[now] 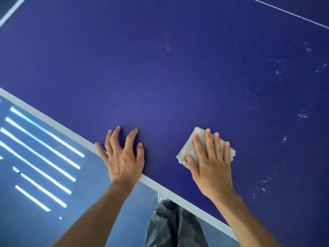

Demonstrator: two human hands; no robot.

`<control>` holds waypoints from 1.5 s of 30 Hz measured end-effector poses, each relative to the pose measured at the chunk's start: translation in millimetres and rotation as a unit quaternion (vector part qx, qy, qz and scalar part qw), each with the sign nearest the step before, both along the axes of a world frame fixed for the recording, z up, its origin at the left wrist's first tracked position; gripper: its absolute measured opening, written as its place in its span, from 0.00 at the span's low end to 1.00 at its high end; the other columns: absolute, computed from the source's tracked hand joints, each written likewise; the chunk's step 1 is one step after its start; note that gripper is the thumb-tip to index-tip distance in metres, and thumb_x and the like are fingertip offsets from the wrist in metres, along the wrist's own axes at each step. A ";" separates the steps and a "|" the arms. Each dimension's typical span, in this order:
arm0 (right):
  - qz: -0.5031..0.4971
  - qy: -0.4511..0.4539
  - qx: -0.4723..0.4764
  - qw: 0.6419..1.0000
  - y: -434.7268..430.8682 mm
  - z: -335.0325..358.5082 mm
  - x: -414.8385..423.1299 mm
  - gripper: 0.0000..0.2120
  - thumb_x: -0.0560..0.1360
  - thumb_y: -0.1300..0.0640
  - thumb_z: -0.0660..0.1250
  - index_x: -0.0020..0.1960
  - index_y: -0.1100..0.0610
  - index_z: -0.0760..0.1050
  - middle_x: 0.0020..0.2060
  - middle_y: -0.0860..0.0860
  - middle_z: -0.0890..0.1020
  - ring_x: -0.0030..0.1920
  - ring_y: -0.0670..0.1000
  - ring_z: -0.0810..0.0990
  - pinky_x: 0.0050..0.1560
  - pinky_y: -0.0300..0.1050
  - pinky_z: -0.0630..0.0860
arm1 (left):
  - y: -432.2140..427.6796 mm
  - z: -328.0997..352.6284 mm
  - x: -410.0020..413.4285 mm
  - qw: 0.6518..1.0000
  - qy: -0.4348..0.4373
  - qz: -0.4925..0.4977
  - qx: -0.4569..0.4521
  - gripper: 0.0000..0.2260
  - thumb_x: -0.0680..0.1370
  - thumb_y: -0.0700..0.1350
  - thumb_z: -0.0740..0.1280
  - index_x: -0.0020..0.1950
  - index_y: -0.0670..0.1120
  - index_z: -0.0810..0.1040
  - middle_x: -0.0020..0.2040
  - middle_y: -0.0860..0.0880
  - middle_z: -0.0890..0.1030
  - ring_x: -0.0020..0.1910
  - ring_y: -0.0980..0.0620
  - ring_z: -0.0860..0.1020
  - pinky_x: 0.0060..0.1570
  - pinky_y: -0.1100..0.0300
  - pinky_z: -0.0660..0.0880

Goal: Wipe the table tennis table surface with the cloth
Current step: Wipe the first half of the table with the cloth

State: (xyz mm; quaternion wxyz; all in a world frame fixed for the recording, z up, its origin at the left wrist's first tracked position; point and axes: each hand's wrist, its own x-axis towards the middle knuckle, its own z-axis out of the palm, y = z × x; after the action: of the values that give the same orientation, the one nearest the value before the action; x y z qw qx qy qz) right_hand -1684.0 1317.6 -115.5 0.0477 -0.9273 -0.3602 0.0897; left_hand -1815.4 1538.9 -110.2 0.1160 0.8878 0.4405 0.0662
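Blue table [160,77], one cloth [201,139], two hands

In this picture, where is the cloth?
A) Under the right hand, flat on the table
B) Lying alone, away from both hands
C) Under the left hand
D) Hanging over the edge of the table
A: the cloth lies on the blue table under the straight fingers of the right hand, while the left hand rests bare near the white edge.
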 end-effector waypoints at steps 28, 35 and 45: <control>0.014 0.051 -0.008 0.999 356.6 7.6 246.8 0.34 0.84 0.37 0.41 0.85 0.53 0.44 0.84 0.57 0.45 0.84 0.59 0.42 0.81 0.65 0.38 | 35.0 -14.1 7.4 0.998 0.017 0.057 0.017 0.25 0.77 0.58 0.59 0.72 0.53 0.78 0.76 0.38 0.68 0.78 0.35 0.61 0.76 0.29 0.49; 0.198 0.037 0.008 0.979 170.7 4.7 41.7 0.33 0.85 0.38 0.50 0.85 0.54 0.52 0.84 0.57 0.49 0.84 0.59 0.45 0.81 0.64 0.46 | 34.1 -9.4 5.4 0.998 0.018 0.055 0.000 0.25 0.79 0.58 0.58 0.73 0.53 0.77 0.77 0.38 0.67 0.79 0.36 0.61 0.76 0.30 0.48; -0.041 0.055 -0.068 0.995 -21.3 20.2 -22.6 0.34 0.85 0.37 0.43 0.84 0.56 0.54 0.83 0.61 0.54 0.82 0.64 0.55 0.78 0.71 0.55 | 33.8 -15.3 1.8 0.999 -0.014 0.049 -0.005 0.23 0.79 0.58 0.59 0.74 0.57 0.73 0.78 0.41 0.65 0.80 0.39 0.59 0.76 0.30 0.47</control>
State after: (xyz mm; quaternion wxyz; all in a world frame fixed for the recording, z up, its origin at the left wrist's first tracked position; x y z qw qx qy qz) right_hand -1706.6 1296.3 -95.3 0.0080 -0.9360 -0.3120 0.1627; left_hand -1813.7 1572.7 -125.4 0.1231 0.8636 0.4821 0.0818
